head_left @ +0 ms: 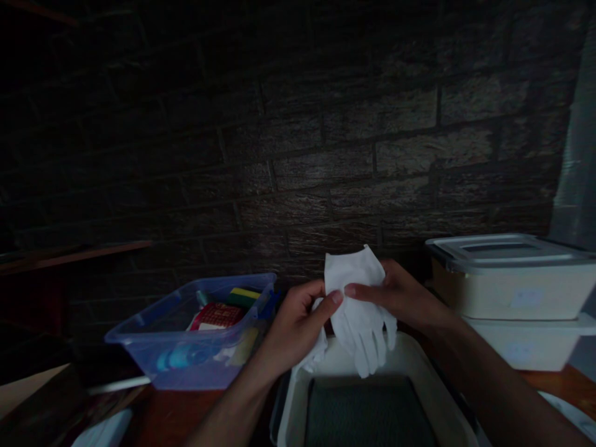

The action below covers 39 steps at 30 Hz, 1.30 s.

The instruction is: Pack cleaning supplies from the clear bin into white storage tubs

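Observation:
A white glove [361,323] hangs with its cuff upward and its fingers pointing down. My left hand [298,326] pinches its left side between thumb and fingers. On the opposite side, my right hand [398,290] grips the same glove, with the thumb pressed on its front. More white cloth [317,352], perhaps a second glove, hangs beneath my left hand; part of it is hidden. Below both hands stands an open cream-coloured box [289,406] with a dark green, textured item [367,410] inside.
Left of my hands, a clear bluish bin [186,372] holds a sponge [244,295], a red packet [216,315] and other items. Two lidded cream boxes [507,295] are stacked at the right. Behind everything rises a dark brick wall [302,167]. A shelf edge [93,249] juts in from the left.

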Motion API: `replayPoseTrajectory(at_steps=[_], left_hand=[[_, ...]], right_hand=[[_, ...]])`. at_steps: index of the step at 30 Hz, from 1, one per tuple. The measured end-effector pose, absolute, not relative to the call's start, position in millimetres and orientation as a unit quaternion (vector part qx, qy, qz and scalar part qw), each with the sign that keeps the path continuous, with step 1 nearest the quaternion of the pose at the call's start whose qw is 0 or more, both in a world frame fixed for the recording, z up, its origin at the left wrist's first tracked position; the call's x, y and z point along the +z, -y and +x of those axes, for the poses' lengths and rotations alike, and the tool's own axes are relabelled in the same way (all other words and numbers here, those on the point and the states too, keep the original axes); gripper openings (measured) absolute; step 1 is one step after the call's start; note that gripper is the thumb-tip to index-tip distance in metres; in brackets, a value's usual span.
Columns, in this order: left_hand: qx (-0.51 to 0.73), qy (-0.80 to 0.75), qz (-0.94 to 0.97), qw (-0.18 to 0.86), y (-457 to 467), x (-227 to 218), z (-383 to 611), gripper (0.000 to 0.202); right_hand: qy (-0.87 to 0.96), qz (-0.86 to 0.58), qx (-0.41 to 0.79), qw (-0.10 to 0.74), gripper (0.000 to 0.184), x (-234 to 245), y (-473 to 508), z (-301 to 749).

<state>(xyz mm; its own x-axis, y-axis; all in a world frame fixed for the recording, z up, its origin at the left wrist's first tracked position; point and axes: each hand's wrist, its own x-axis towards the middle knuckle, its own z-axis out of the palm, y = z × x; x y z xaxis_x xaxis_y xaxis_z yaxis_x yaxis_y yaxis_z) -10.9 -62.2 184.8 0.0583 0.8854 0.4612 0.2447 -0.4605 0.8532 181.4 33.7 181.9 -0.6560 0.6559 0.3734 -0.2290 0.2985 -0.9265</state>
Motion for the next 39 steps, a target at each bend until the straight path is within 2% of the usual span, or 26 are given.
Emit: replayPoseTrajectory(at_steps=[5, 10, 19, 25, 30, 34, 39], left_hand=[[0.517, -0.464, 0.672, 0.257, 62.7, 188.6, -20.9, 0.039], [0.51, -0.454, 0.681, 0.266, 65.3, 190.6, -18.9, 0.042], [0.559, -0.443, 0.618, 0.331, 66.8, 188.8, -24.6, 0.044], [0.581, -0.394, 0.597, 0.388, 61.1, 180.8, -9.3, 0.037], [0.563, -0.427, 0.612, 0.355, 55.5, 174.5, -6.8, 0.037], [0.607, -0.443, 0.582, 0.312, 54.4, 175.6, -15.2, 0.039], [0.644, -0.438, 0.546, 0.31, 54.1, 179.4, -21.5, 0.037]], right_hand=[[0.687, -0.182, 0.586, 0.39, 0.035, 190.0, -34.0, 191.4], [0.687, -0.177, 0.591, 0.384, 0.034, 189.6, -34.6, 193.8], [0.697, -0.165, 0.594, 0.366, 0.034, 194.3, -36.2, 200.0], [0.701, -0.153, 0.587, 0.376, 0.033, 192.1, -27.8, 193.2], [0.727, -0.138, 0.556, 0.379, 0.034, 187.6, -26.6, 182.6], [0.713, -0.137, 0.559, 0.4, 0.038, 191.0, -31.4, 184.4], [0.72, -0.104, 0.545, 0.416, 0.044, 194.1, -34.2, 187.9]])
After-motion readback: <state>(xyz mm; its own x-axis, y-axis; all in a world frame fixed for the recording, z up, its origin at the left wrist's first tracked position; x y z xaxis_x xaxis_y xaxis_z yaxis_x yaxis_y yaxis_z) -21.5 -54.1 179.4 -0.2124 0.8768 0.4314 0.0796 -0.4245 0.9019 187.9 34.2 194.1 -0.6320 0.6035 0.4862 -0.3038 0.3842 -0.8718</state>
